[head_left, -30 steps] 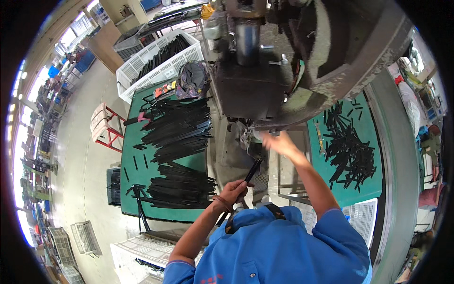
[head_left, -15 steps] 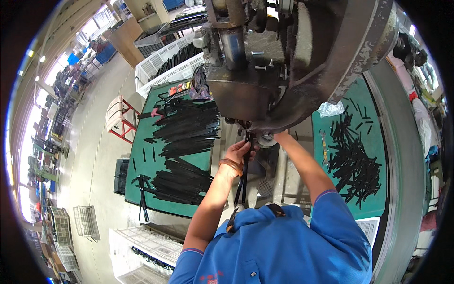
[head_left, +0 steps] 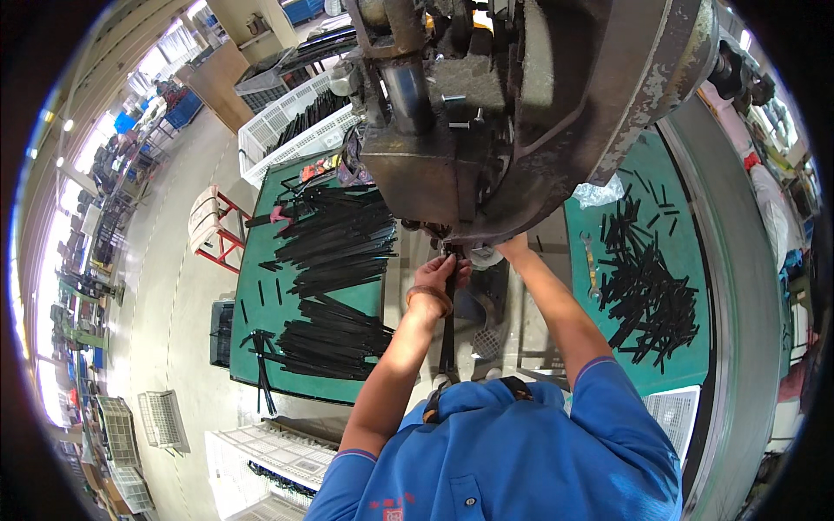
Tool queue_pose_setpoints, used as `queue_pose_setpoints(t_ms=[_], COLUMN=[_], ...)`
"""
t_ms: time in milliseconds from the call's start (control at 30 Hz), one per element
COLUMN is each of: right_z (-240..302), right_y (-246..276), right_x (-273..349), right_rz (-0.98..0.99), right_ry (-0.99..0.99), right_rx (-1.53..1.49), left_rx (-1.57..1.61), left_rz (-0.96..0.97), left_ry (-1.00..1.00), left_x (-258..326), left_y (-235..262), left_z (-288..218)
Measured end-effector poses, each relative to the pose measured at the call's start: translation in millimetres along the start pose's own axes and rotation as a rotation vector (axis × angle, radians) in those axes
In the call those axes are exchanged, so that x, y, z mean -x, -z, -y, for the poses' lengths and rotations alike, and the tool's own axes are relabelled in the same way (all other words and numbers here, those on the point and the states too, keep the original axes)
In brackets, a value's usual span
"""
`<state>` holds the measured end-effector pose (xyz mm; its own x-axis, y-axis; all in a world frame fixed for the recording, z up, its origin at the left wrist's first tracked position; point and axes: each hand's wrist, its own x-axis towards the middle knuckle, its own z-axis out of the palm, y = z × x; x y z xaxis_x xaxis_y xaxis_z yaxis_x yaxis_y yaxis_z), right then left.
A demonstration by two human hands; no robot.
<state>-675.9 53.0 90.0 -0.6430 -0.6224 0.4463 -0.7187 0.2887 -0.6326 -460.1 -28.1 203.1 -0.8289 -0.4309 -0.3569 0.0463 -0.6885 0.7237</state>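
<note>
The blue shirt (head_left: 530, 456) has purple-trimmed short sleeves (head_left: 618, 399).

Windows (head_left: 56, 234): blown white along the left edge.
Floor (head_left: 165, 304): brightly lit, pale.
Press (head_left: 591, 113): dark toward its underside; I lose detail there.
Black strips (head_left: 339, 234): faint sheen.
Frame rim: black corners, bowed lines, soft far background.

Right grip (head_left: 513, 247) mostly hidden, machine (head_left: 556, 165) cut off above

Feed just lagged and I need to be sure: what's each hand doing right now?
Left hand: closed, holding at least one black strip.
Right hand: cannot tell; fingers hidden by the machine.
</note>
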Motion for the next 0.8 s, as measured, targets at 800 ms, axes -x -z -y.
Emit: queue_pose_setpoints(t_ms=[800], right_z=[144.8], right_y=[20.5], right_x=[14.0], right_rz=[0.248], right_ry=[-0.202], right_rx=[-0.554], left_rx=[-0.021], left_rz=[-0.036], left_ry=[0.013], left_x=[16.7], left_y=[27.2], left_z=[20.4])
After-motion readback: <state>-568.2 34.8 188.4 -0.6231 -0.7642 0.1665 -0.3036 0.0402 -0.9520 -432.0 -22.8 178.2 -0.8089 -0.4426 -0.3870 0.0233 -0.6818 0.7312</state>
